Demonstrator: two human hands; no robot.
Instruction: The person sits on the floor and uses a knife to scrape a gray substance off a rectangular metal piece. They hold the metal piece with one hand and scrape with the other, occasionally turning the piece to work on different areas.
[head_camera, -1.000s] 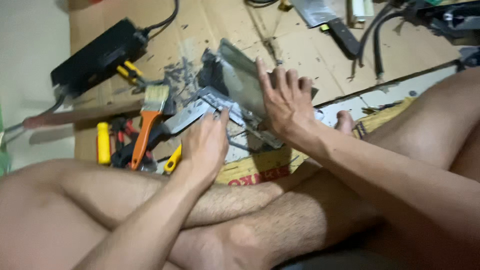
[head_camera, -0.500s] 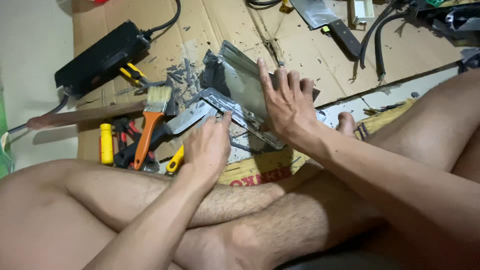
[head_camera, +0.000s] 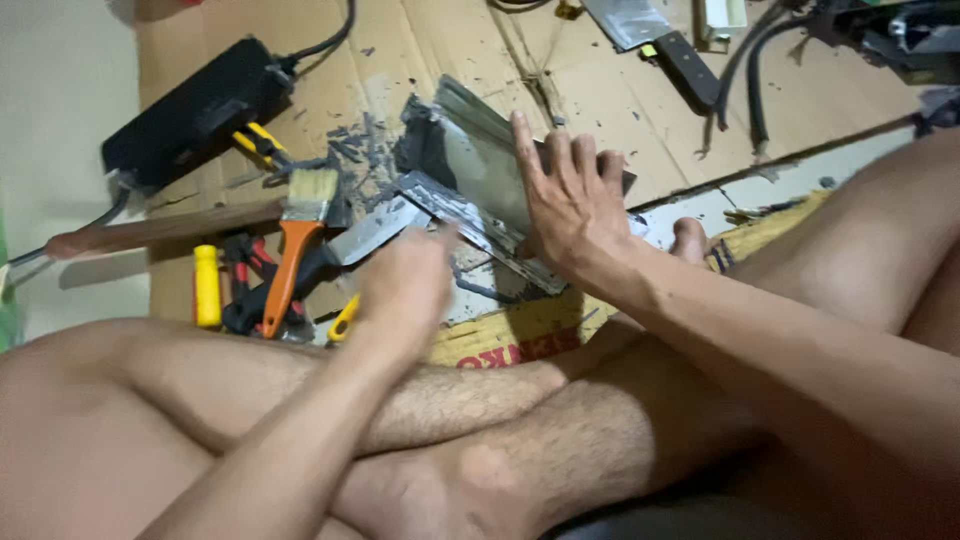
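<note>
From the head camera, the person sat cross-legged on flattened brown cardboard (head_camera: 600, 100) spread over the floor, both bare hands over a grey, battered sheet-metal casing (head_camera: 470, 170) that lay on the cardboard just ahead of the crossed shins. The right hand (head_camera: 565, 195) lay flat on the casing's upper panel, fingers spread and extended, palm pressing down; its grip was open and not closed around anything. The left hand (head_camera: 405, 285) hovered at the casing's near lower edge, blurred, fingers curled loosely inward; whether its grip actually held a part of the metal could not be told.

Dark grey chips and flakes of debris (head_camera: 355, 150) were scattered on the cardboard just beside the casing's left side. Further left lay a flat paintbrush with an orange handle and pale bristles (head_camera: 295, 235), its bristles pointing away from the person. Beside it were a yellow-handled tool (head_camera: 207, 285), red-and-black pliers (head_camera: 250, 265) and a long brown wooden handle (head_camera: 150, 230) lying crosswise. A black rectangular power adapter with a cable (head_camera: 195, 110) sat at the upper left, a pair of yellow-handled pliers (head_camera: 258, 143) touching its edge. At the top, well apart from the hands, lay a cleaver with a black handle (head_camera: 655, 35) and black cables (head_camera: 750, 70).
</note>
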